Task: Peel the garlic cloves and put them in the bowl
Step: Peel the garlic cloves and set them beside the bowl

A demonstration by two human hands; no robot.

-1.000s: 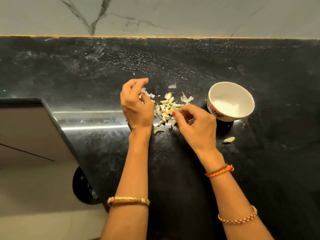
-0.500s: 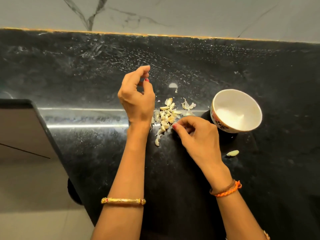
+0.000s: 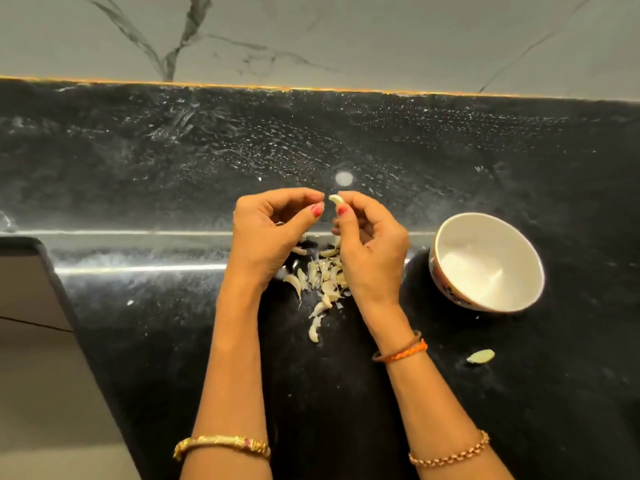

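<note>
Above the black counter we hold both hands raised, fingertips nearly meeting. Our right hand pinches a garlic clove; our left hand curls beside it, and we cannot tell whether it touches. Bare counter stretches back to the marble wall. Right stands the white bowl, a stray clove near it. Our wrists partly hide the garlic pile.

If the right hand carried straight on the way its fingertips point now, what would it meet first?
The right hand, pinching a garlic clove, points its fingertips left at the left hand. It would probably meet the left hand's fingertips first, as only a narrow gap shows between them, though depth is unclear.
</note>
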